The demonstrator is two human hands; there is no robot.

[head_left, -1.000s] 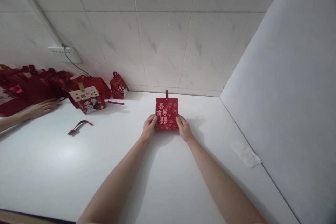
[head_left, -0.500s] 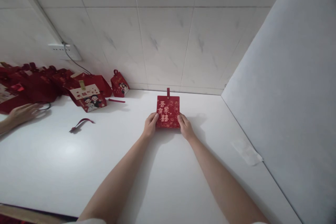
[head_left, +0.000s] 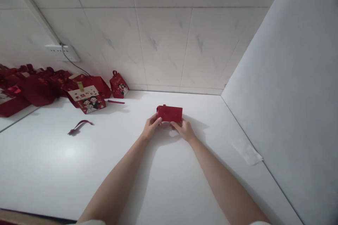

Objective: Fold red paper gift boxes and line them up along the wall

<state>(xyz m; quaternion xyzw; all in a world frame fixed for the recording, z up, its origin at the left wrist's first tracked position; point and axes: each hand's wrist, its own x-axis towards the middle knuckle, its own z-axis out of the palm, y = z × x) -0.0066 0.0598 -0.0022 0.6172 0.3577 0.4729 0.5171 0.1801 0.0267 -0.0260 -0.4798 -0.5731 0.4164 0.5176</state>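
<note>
A small red gift box (head_left: 170, 114) is tipped between my two hands, just above the white table, with a plain red face toward me. My left hand (head_left: 151, 126) grips its lower left corner, the thumb lying on the front edge. At the lower right, my right hand (head_left: 185, 129) holds the box's underside edge, its thumb pointing inward. The printed front is turned out of sight. A bit of strap shows at the box's top edge.
Several red gift boxes (head_left: 39, 88) crowd the left back of the table. Nearer stand a box with a cartoon couple (head_left: 92, 103) and a small box (head_left: 120, 86) by the wall. A loose red strap (head_left: 80, 124), a short red strip (head_left: 116, 102) and a white tissue (head_left: 246, 152) lie around.
The box has been tipped, so its printed front gives way to a plain red face. My right thumb has shifted inward and lower. Another person's hand at the far left has gone from view.
</note>
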